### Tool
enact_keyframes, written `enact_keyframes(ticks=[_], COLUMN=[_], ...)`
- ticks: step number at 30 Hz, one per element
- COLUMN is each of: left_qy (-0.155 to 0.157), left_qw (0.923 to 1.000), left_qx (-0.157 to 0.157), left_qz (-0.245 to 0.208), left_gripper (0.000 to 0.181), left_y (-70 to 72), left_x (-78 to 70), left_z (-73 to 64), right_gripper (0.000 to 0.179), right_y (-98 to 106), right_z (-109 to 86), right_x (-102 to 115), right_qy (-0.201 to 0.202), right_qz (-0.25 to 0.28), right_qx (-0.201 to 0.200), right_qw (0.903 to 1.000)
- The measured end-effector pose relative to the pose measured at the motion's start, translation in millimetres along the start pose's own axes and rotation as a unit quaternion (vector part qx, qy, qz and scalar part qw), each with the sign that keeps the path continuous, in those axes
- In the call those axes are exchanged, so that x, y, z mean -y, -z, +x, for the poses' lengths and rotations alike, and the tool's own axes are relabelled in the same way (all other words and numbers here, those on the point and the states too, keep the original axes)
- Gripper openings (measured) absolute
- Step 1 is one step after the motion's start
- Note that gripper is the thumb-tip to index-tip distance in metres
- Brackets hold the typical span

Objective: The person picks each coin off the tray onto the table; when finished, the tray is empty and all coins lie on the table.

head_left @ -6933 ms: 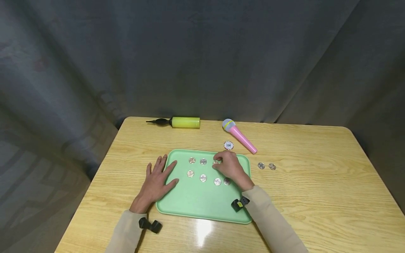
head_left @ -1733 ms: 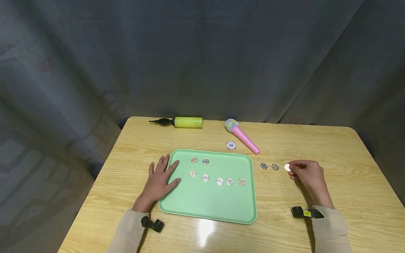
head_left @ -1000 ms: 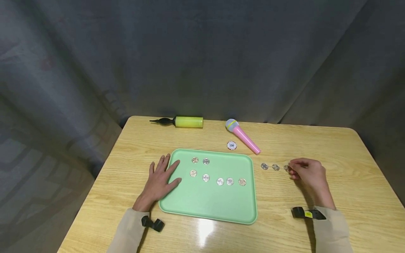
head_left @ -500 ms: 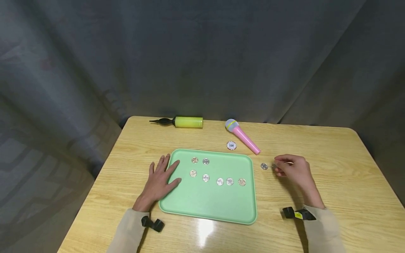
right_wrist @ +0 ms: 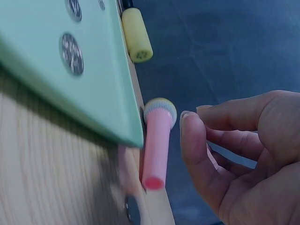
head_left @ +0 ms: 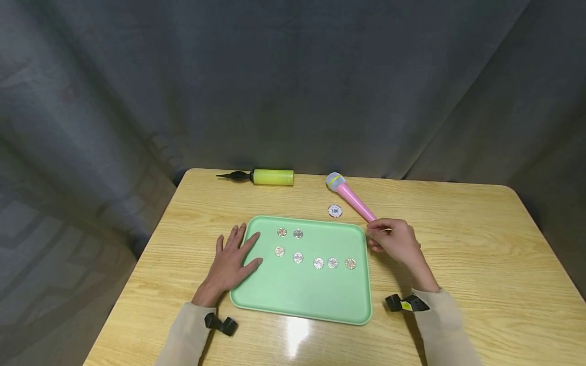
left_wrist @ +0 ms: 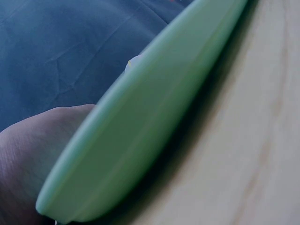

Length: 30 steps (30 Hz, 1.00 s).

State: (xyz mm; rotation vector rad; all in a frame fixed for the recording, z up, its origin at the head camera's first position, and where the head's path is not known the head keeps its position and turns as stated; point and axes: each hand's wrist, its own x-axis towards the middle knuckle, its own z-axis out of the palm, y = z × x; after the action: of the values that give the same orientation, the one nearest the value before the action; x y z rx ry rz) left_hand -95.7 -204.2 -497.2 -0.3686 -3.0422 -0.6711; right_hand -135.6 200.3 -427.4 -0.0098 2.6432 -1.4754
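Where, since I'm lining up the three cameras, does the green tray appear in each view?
Head: the green tray lies in the lower middle, the left hand across its left edge.
Left wrist: it runs diagonally from lower left to the top edge.
Right wrist: it fills the upper left, with coins on it.
Shared landmark: the wooden table, centre to bottom in head, right side in left wrist, lower left in right wrist.

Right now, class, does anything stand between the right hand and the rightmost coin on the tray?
Only the green tray's low right rim; past it, nothing visible blocks the right hand from the rightmost coin.
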Motion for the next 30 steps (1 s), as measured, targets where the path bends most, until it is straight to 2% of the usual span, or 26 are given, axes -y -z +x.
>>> enact_keyframes(ticks=[14, 30], left_qy=[0.000, -0.001], left_qw=[1.0000, 1.0000], left_qx=[0.000, 0.004], left_qz=[-0.001, -0.003], left_gripper=[0.068, 0.069], left_y=[1.3, 0.1], left_x=[0.9, 4.1], left_z=[1.0, 4.0], right_gripper=[0.017, 0.016], right_y=[-46.7, -92.8], right_z=[19.1, 34.2], right_x=[24.6, 45.9], right_qy=[0.022, 0.048], right_qz=[0.035, 0.000], right_qx=[0.043, 0.081], right_qw=[0.9982, 0.9956])
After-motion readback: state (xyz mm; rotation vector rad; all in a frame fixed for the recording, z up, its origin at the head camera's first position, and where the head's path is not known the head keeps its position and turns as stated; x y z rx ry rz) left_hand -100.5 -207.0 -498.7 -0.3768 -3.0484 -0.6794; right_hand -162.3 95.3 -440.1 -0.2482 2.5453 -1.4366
